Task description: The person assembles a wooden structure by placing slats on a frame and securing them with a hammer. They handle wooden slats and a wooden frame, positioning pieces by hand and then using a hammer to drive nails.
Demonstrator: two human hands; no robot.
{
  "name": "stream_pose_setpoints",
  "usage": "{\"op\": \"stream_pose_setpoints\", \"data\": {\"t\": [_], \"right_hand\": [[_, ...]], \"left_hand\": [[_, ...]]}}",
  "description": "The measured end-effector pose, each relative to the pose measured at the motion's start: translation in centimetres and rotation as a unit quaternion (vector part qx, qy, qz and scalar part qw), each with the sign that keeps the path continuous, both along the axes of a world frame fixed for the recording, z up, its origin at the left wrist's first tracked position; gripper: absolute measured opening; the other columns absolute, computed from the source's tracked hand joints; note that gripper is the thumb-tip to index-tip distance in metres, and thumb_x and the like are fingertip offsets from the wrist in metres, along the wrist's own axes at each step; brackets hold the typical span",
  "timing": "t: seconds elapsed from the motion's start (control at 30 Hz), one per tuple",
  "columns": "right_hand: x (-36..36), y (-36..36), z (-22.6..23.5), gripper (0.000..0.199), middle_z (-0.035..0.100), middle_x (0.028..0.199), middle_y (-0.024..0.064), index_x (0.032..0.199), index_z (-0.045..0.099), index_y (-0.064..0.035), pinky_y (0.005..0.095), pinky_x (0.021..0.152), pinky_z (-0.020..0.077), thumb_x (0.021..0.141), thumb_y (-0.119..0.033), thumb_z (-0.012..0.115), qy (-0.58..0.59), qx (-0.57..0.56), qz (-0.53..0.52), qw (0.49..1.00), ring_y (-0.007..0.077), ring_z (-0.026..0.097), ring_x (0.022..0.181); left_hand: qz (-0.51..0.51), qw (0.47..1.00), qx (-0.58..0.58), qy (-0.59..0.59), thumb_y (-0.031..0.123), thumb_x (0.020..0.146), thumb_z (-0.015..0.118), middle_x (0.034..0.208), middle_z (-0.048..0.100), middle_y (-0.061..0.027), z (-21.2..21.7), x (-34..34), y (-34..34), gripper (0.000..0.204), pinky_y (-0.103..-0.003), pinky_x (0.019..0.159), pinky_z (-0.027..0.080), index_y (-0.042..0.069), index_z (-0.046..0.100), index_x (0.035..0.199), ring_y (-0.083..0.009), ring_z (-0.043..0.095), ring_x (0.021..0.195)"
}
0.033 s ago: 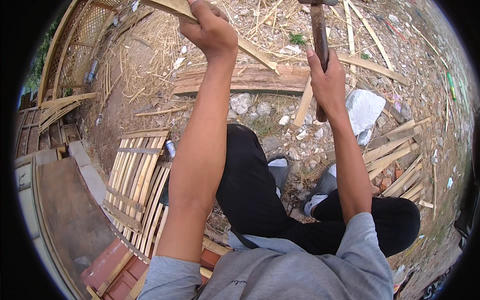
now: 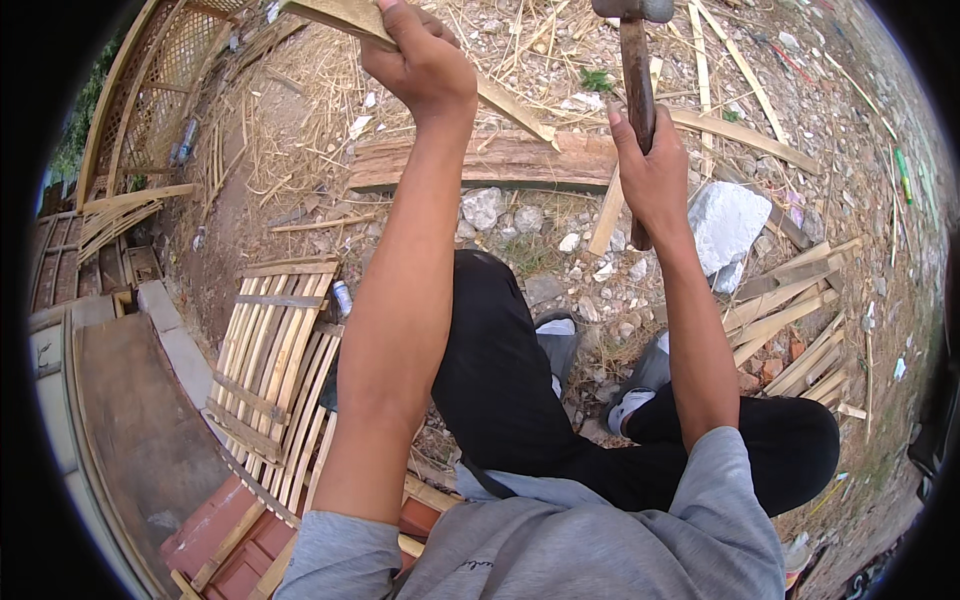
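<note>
High in the view, my left hand (image 2: 418, 60) is closed around a wooden strip (image 2: 515, 112), which slants from upper left down to the right. My right hand (image 2: 655, 170) grips a hammer (image 2: 637, 75) by its dark wooden handle, with the metal head pointing away from me at the top edge. Under the strip's right end, a thick wooden beam (image 2: 570, 157) lies across the ground. A thin slat (image 2: 608, 215) rests beside the beam's right end, below the hammer handle.
A white stone block (image 2: 728, 222) sits right of my right hand. Split slats (image 2: 785, 300) are piled beyond my right knee. To my left lie a slatted wood panel (image 2: 265, 345) and a brown board (image 2: 150, 420). Stones and straw cover the ground around my shoes (image 2: 557, 340).
My right hand has shifted slightly left, and the hammer head has come a little lower into view. My left hand and the wooden strip have hardly moved.
</note>
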State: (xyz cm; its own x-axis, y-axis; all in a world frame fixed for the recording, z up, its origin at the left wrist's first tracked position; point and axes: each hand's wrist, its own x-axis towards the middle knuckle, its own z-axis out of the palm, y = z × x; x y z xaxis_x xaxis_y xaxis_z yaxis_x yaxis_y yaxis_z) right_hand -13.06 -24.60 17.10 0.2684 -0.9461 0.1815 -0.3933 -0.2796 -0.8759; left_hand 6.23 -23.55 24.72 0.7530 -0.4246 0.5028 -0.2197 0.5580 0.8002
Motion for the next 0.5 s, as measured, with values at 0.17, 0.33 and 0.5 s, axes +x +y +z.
{"op": "stream_pose_setpoints", "data": {"t": [0.17,0.33,0.5], "right_hand": [[0.0,4.2,-7.5,0.028,0.060,0.073,0.0315,0.102,0.048,0.0035,0.0526,0.066,0.0466,0.084,-0.013,0.060,0.083,0.092,0.035,0.992,0.0487,0.061,0.076],[-0.8,6.9,-12.5,0.026,0.059,0.074,0.0312,0.099,0.050,0.0039,0.0507,0.064,0.0446,0.079,-0.011,0.058,0.149,0.146,0.035,0.977,0.0483,0.059,0.071],[1.1,2.8,-0.5,0.025,0.061,0.072,0.0299,0.103,0.048,0.0016,0.0510,0.061,0.0462,0.083,-0.012,0.057,0.032,0.049,0.028,0.998,0.0475,0.062,0.070]], "left_hand": [[-0.011,1.000,0.012,-0.012,0.031,0.097,0.043,0.052,0.027,0.0043,0.5,-0.8,0.0,0.043,-0.026,0.041,0.020,0.013,0.029,0.060,-0.0074,0.026,0.044],[-0.051,0.998,-0.020,0.031,0.033,0.099,0.044,0.058,0.032,0.0062,-0.8,-1.4,-1.3,0.036,-0.023,0.042,0.020,0.014,0.039,0.069,-0.0046,0.029,0.047],[-0.031,0.999,-0.008,0.036,0.033,0.098,0.045,0.057,0.031,0.0069,-1.0,-0.7,-0.6,0.036,-0.021,0.042,0.021,0.014,0.039,0.069,-0.0035,0.028,0.047]]}}
